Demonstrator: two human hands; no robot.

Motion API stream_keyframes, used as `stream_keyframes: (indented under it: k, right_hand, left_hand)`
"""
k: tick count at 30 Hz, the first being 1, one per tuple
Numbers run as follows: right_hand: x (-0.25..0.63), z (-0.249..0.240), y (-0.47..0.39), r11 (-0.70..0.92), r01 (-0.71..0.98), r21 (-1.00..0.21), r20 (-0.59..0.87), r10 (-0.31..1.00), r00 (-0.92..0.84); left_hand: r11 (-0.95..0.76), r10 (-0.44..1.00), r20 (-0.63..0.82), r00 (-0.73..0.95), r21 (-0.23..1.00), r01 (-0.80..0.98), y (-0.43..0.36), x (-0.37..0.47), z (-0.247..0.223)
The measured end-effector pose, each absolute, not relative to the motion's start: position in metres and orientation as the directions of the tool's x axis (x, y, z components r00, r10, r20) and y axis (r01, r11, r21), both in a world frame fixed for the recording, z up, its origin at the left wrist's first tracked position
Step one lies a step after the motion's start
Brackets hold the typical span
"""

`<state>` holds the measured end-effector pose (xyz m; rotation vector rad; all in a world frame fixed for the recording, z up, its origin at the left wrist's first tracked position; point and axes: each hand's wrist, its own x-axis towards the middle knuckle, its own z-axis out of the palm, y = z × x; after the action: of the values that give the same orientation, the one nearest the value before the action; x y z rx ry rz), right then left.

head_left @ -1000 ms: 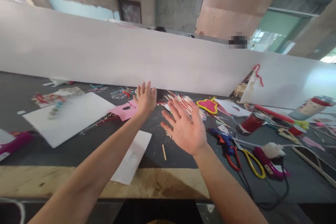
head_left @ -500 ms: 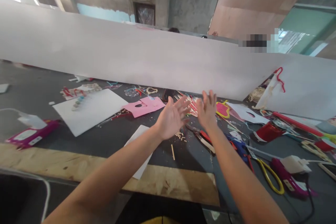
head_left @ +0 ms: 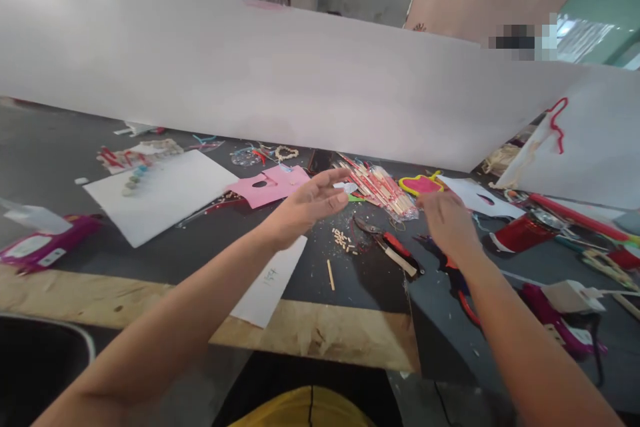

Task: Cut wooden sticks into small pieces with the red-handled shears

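Note:
My left hand (head_left: pixel 315 203) hovers above the dark table near the pink paper (head_left: pixel 270 185), its fingers apart and nothing in it. To the right, my right hand (head_left: pixel 447 220) is over the table beside the yellow-edged pink shape (head_left: pixel 423 185); its fingers are blurred and point down, and whether they hold anything is unclear. Between the hands lie a bag of red and white sticks (head_left: pixel 383 190), pliers with red and white handles (head_left: pixel 387 247), a small pile of short wooden bits (head_left: pixel 344 240) and one longer stick (head_left: pixel 331 275).
A white board (head_left: pixel 250 73) stands along the table's back. White sheets (head_left: pixel 155 193) lie left. At right are a red can (head_left: pixel 525 230), a purple power strip (head_left: pixel 555 320) with a white plug, and a red rod (head_left: pixel 575 213). Another power strip (head_left: pixel 50 240) sits far left.
My hands have moved apart, the right one going right and the left one slightly left. The bag of sticks between them is now uncovered. The view has tilted down.

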<state>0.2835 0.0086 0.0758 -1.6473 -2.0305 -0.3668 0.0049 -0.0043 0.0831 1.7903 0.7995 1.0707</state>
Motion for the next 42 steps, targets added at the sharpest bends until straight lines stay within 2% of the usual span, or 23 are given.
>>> stream_keyframes:
  k: [2,3,6,9,12,17,22,26,36,39,42]
  right_hand:
    - [0.303,0.072,-0.018,0.155,0.977,-0.15,0.498,0.865,-0.061]
    - [0.309,0.07,-0.032,0.111,0.98,-0.167,0.494,0.869,-0.014]
    - [0.318,0.061,-0.069,-0.015,0.975,-0.223,0.463,0.878,0.119]
    - [0.315,0.044,-0.087,-0.049,0.957,-0.284,0.368,0.917,0.157]
    - [0.305,0.024,-0.088,0.036,0.942,-0.333,0.332,0.94,0.081]
    - [0.284,0.006,-0.078,0.303,0.919,-0.254,0.352,0.914,-0.204]
    - [0.278,0.006,-0.068,0.338,0.928,-0.16,0.29,0.914,-0.283]
    - [0.282,0.003,-0.066,0.303,0.95,-0.077,0.284,0.92,-0.271]
    - [0.287,0.009,-0.07,0.307,0.95,-0.052,0.288,0.916,-0.281]
    - [0.294,0.014,-0.063,0.275,0.961,-0.028,0.287,0.923,-0.256]
    - [0.293,0.014,-0.054,0.263,0.965,-0.019,0.241,0.937,-0.251]
  left_hand:
    - [-0.398,0.898,0.291,0.33,0.856,0.331,0.005,-0.002,0.068]
    - [-0.41,0.898,0.273,0.346,0.804,0.43,0.008,-0.003,0.058]
    - [-0.466,0.869,0.212,0.447,0.655,0.595,0.01,0.002,0.032]
    - [-0.478,0.865,0.124,0.485,0.496,0.725,0.008,0.011,0.018]
    - [-0.486,0.854,0.02,0.519,0.385,0.785,0.006,0.017,0.016]
    - [-0.474,0.863,-0.04,0.504,0.283,0.834,-0.004,0.017,0.021]
    - [-0.48,0.871,-0.039,0.489,0.144,0.865,-0.023,0.023,0.018]
    - [-0.524,0.844,-0.043,0.534,0.141,0.84,-0.032,0.031,0.013]
    - [-0.544,0.831,-0.032,0.555,0.156,0.824,-0.024,0.022,0.012]
    - [-0.541,0.828,0.017,0.561,0.295,0.788,-0.016,0.016,0.011]
    - [-0.474,0.848,0.054,0.527,0.521,0.71,-0.01,0.011,0.011]
